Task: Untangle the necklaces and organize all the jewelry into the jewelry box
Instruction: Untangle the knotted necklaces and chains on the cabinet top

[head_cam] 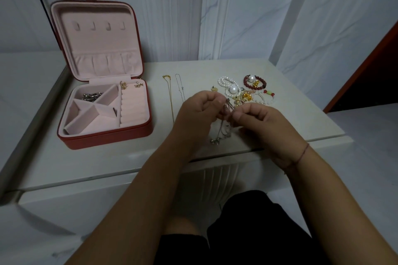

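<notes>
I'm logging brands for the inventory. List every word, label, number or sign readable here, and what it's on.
None can be read. The jewelry box shows no visible logo or lettering, the loose jewelry pile carries no legible marks, and the table is plain.

Red square jewelry box (103, 133) with pale pink velvet lining, open, lid upright, at desk's left. Silver metal chain pieces (92, 95) in its rear compartment; two small gold earrings (131, 85) at top of the ring-roll section. Thin gold chain necklace (170, 97) and thin silver chain necklace (180, 88) laid straight, side by side, right of box. Tangled silver necklaces (225, 122) lifted above desk. Heap of white pearl bracelets (228, 87), dark red bead bracelet (255, 83), gold charms (247, 95) at rear right.
</notes>
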### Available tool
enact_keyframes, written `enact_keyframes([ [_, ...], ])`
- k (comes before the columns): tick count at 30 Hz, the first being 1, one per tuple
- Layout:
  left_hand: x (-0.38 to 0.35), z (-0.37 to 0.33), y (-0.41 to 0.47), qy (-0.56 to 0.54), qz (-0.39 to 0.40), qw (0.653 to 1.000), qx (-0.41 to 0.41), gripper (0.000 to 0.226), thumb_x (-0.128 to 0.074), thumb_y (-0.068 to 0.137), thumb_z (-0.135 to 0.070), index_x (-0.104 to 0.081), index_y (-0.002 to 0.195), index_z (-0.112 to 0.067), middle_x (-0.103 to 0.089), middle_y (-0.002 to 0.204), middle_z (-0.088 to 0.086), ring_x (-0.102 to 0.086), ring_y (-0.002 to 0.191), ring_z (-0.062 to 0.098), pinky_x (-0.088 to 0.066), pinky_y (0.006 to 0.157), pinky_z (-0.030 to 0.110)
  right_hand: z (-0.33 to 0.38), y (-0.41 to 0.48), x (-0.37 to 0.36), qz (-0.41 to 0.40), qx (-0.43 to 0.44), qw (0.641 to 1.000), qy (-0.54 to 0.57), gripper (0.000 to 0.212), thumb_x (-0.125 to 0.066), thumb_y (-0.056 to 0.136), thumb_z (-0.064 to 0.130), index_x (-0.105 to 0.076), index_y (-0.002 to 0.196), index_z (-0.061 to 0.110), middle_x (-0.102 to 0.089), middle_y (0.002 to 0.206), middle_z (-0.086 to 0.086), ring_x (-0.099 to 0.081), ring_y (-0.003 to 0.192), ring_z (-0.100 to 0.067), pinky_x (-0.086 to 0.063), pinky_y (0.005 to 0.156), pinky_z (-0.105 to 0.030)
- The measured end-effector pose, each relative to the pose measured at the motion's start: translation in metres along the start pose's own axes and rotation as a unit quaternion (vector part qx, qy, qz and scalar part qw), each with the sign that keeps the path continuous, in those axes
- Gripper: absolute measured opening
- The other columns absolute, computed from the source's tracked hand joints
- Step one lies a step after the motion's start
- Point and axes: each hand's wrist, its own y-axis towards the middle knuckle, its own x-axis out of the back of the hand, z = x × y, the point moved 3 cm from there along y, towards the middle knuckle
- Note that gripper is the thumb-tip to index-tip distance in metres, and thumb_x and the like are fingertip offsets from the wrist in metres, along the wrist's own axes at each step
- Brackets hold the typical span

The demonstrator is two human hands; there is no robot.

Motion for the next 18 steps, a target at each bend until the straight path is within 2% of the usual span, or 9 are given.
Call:
enact_keyframes([
  [2, 0.001, 0.001, 0.001, -0.022, -0.011, 1.000, 0.012, 0.012, -0.047, 0.098, -0.010, -0.058, 0.095, -0.007, -0.062, 0.076, 0.003, -0.062, 0.062, 0.002, -0.047, 0.059, 0.012, 0.000, 0.000, -0.001, 0.001, -0.014, 0.998, 0.055, 0.014, -0.058, 0.090, 0.009, -0.066, 0.078, 0.009, -0.067, 0.074, -0.004, -0.059, 0.068, -0.011, -0.049, 0.066, -0.020],
  [5, 0.002, 0.004, 0.002, -0.015, -0.028, 0.999, 0.015, 0.010, -0.048, 0.098, -0.013, -0.057, 0.095, -0.012, -0.060, 0.076, 0.003, -0.062, 0.062, 0.005, -0.052, 0.062, 0.017, -0.001, 0.001, 0.002, -0.029, -0.031, 0.996, 0.077, 0.016, -0.058, 0.090, 0.012, -0.062, 0.074, 0.009, -0.058, 0.060, 0.000, -0.050, 0.054, -0.009, -0.043, 0.056, -0.019],
  [8, 0.003, 0.005, 0.003, 0.008, -0.047, 0.999, 0.006, 0.011, -0.048, 0.098, -0.014, -0.056, 0.091, -0.017, -0.058, 0.075, 0.001, -0.058, 0.061, 0.002, -0.053, 0.064, 0.020, -0.002, 0.002, 0.005, -0.050, -0.049, 0.991, 0.111, 0.016, -0.061, 0.085, 0.019, -0.060, 0.072, 0.009, -0.053, 0.056, 0.001, -0.043, 0.051, -0.009, -0.037, 0.051, -0.019],
  [11, 0.008, 0.006, 0.004, 0.018, -0.086, 0.996, 0.003, 0.013, -0.047, 0.098, -0.014, -0.056, 0.089, -0.018, -0.058, 0.070, -0.002, -0.054, 0.057, -0.001, -0.049, 0.060, 0.017, -0.002, 0.001, 0.008, -0.065, -0.072, 0.979, 0.179, 0.013, -0.065, 0.074, 0.024, -0.061, 0.072, 0.012, -0.054, 0.055, 0.003, -0.044, 0.050, -0.006, -0.039, 0.047, -0.014],
  [13, 0.011, 0.008, 0.004, 0.031, -0.107, 0.994, 0.011, 0.014, -0.046, 0.099, -0.016, -0.055, 0.089, -0.017, -0.057, 0.067, -0.003, -0.051, 0.053, -0.001, -0.046, 0.057, 0.017, -0.003, 0.002, 0.012, -0.073, -0.070, 0.970, 0.219, 0.005, -0.063, 0.080, 0.016, -0.065, 0.082, 0.011, -0.061, 0.060, 0.002, -0.051, 0.053, -0.005, -0.045, 0.051, -0.013],
  [16, 0.012, 0.011, 0.003, 0.057, -0.122, 0.991, 0.023, 0.012, -0.046, 0.098, -0.016, -0.055, 0.092, -0.013, -0.055, 0.066, -0.003, -0.049, 0.054, 0.001, -0.044, 0.056, 0.018, -0.002, 0.002, 0.015, -0.075, -0.059, 0.967, 0.237, 0.016, -0.056, 0.087, 0.000, -0.066, 0.096, 0.009, -0.070, 0.069, 0.000, -0.062, 0.061, -0.004, -0.052, 0.060, -0.014],
  [18, 0.013, 0.013, 0.004, 0.083, -0.135, 0.987, 0.023, 0.011, -0.047, 0.098, -0.017, -0.056, 0.095, -0.011, -0.054, 0.068, -0.003, -0.049, 0.059, 0.007, -0.043, 0.060, 0.023, -0.001, 0.002, 0.015, -0.072, -0.038, 0.972, 0.219, 0.020, -0.055, 0.087, -0.003, -0.066, 0.100, 0.009, -0.073, 0.075, -0.001, -0.065, 0.067, -0.005, -0.053, 0.064, -0.014],
])
